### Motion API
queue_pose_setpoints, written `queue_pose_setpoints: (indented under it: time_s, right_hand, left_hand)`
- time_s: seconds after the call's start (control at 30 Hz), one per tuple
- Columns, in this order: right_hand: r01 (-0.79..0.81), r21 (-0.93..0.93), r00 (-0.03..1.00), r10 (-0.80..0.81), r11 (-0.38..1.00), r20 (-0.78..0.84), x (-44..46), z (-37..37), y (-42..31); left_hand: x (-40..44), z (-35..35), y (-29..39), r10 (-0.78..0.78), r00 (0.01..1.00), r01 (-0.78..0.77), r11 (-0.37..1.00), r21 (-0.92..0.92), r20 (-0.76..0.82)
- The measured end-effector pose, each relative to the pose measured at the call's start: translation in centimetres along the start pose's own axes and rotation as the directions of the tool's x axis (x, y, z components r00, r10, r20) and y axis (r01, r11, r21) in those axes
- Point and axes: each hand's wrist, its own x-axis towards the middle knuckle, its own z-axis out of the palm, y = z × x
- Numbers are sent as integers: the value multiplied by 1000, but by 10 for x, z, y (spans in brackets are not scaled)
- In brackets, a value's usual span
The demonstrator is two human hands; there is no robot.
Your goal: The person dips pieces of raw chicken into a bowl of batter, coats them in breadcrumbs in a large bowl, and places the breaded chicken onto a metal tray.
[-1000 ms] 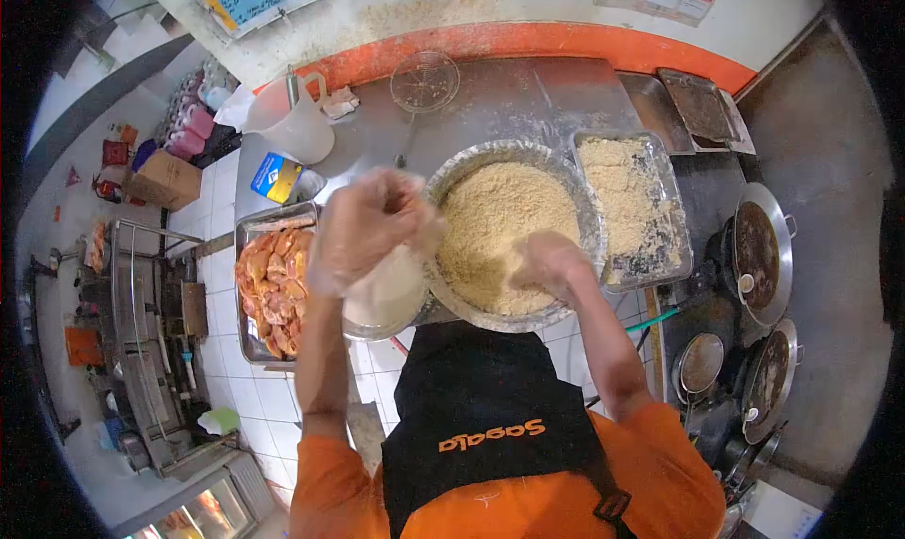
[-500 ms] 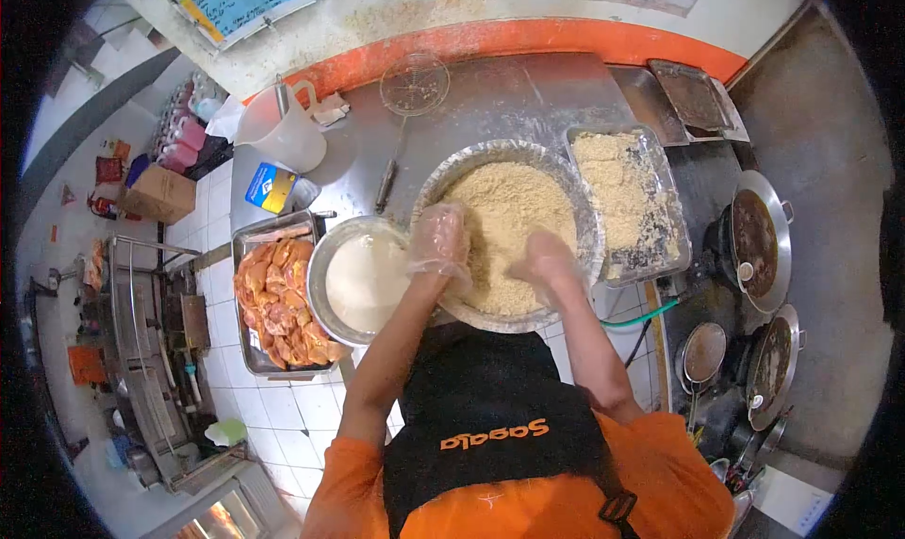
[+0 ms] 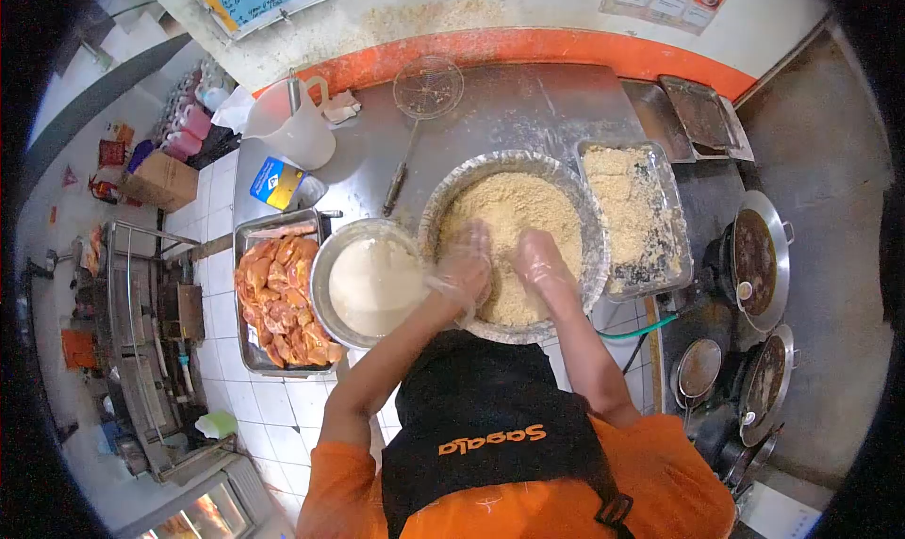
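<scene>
A large metal bowl (image 3: 597, 256) holds pale breading crumbs (image 3: 528, 195), and both my hands are in it. My left hand (image 3: 467, 261), in a clear plastic glove, is over the left part of the crumbs; motion smears its fingers. My right hand (image 3: 540, 259), also gloved, is down in the crumbs beside it, fingers curled together with their tips hidden. Whatever lies under it cannot be made out. Left of the bowl stands a metal basin (image 3: 319, 289) of whitish batter (image 3: 372, 285). Farther left, raw chicken pieces (image 3: 278, 299) fill a metal tray (image 3: 243, 351).
A clear tub (image 3: 681, 219) holding crumb-coated pieces stands right of the bowl. Behind are a wire skimmer (image 3: 429, 87), a plastic pitcher (image 3: 302, 138) and a blue-yellow packet (image 3: 276, 183). Two oil-filled woks (image 3: 781, 256) sit at the far right.
My left hand has moved right and slightly down, closer to my right hand. My right hand has shifted slightly left within the crumbs. The whole view has moved a little.
</scene>
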Motion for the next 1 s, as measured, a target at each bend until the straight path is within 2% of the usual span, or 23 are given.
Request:
queue_pose_setpoints:
  time_s: [0.03,0.07,0.1,0.13,0.17,0.2,0.27,0.3,0.33,0.37,0.43,0.53,0.63,0.7,0.73,0.77,0.8,0.83,0.87,0.93,0.97,1.0]
  right_hand:
    - [63,-52,998,-63,997,-4,-1,2,1]
    - [206,-243,943,-258,948,-208,5,19,7]
    - [285,-451,814,-462,846,-352,12,51,19]
    - [296,-649,626,-656,701,-422,14,71,27]
    - [351,-607,668,-645,713,-371,19,69,32]
    - [405,-563,700,-640,721,-315,28,61,40]
    - [373,-334,840,-468,866,-274,27,41,50]
    - [258,-153,922,-291,954,-255,17,16,49]
    - [152,-68,965,-163,986,-208,13,0,42]
    - [32,4,987,-32,999,-156,9,-15,35]
    - [-147,-42,987,144,988,-68,5,-21,20]
    - [-185,10,982,185,983,-25,23,8,21]
    - [-52,284,992,82,957,-97,43,34,40]
    - [106,517,981,-4,849,-194,71,66,72]
    - [126,614,980,-2,779,-198,70,63,73]
    - [145,702,979,0,697,-202,68,60,74]
    - [95,779,989,29,619,-143,45,34,55]
    - [37,845,996,51,533,-76,24,13,40]
    - [54,844,994,50,534,-95,14,2,35]
    - [92,836,990,41,541,-136,0,-21,29]
    - [54,747,987,78,663,-140,-16,-42,13]
    - [9,641,982,113,768,-150,-35,-66,-10]
  left_hand:
    - [-1,4,0,-49,999,49,999,-2,18]
    - [5,10,-2,-65,937,98,992,-79,344]
    - [29,-47,-8,-45,771,169,976,-136,635]
    - [34,-59,-8,-31,693,216,962,-167,720]
    - [39,-71,-9,-16,606,269,945,-186,795]
    - [34,-55,-13,-49,686,285,936,-206,726]
    - [26,-57,-13,-121,789,308,926,-218,603]
    - [25,-74,-12,-161,821,320,924,-208,548]
    - [25,-83,-12,-207,848,340,919,-202,487]
    - [20,-77,-11,-110,927,174,973,-152,358]
    - [5,-58,-6,136,983,-139,990,19,127]
    - [4,-48,0,77,959,-52,994,-97,272]
    - [31,-36,4,16,868,123,961,-246,496]
    - [33,-47,-12,55,915,133,893,-429,400]
    - [33,-59,-21,66,935,131,848,-513,348]
    - [35,-83,-27,-1,928,217,813,-540,371]
    - [36,-116,-33,-71,914,306,767,-564,398]
    - [31,-115,-39,-117,930,314,746,-587,350]
    - [26,-115,-44,-162,940,319,725,-610,299]
    - [14,-62,-58,-193,978,194,709,-678,79]
    - [11,-42,-64,-201,980,139,680,-720,-1]
    - [12,-31,-69,-203,979,112,592,-798,-13]
